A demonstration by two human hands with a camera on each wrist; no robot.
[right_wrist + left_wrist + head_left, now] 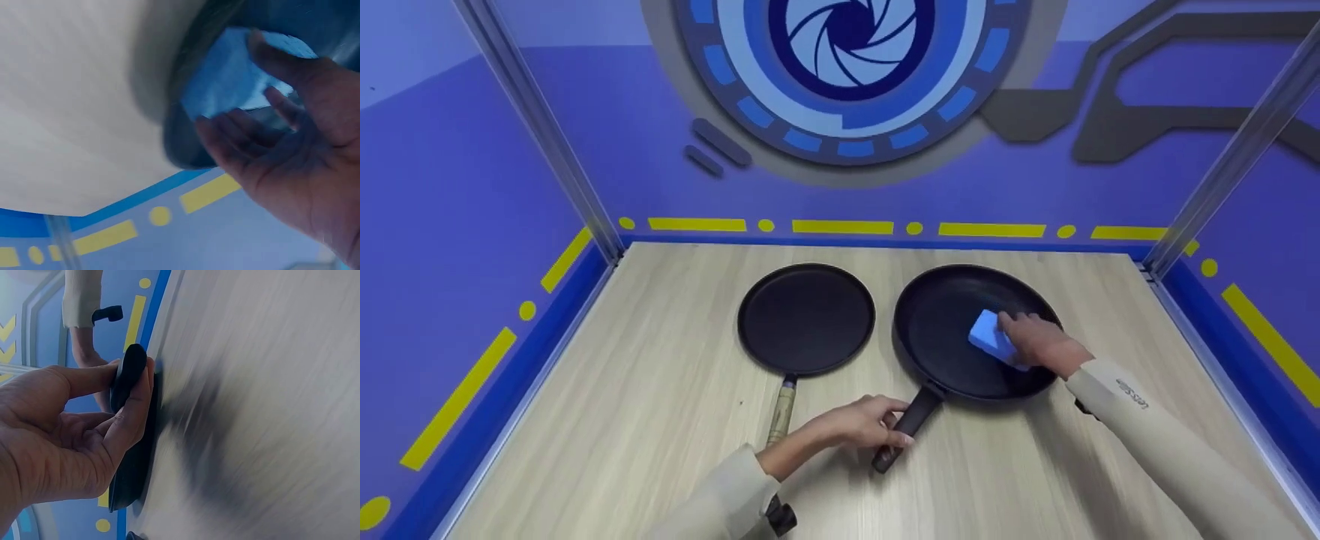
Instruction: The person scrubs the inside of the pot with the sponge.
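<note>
A black frying pan (937, 337) sits on the right part of the table, its dark handle (919, 414) angled toward the front. My left hand (864, 421) grips that handle between thumb and fingers; the left wrist view shows the handle's end (128, 377) pinched there. Over the pan's inner surface, my right hand (1039, 341) holds a light blue sponge (990, 334), thumb on one side and fingers on the other. In the right wrist view the sponge (225, 73) lies against the pan, partly hidden by the fingers.
Left of the frying pan lies a flat round black griddle pan (806, 319) with a wooden handle (782, 411), partly behind my left forearm. Both stand on a light wood table (675, 337). Blue printed walls (697, 202) and metal posts (544, 127) enclose it.
</note>
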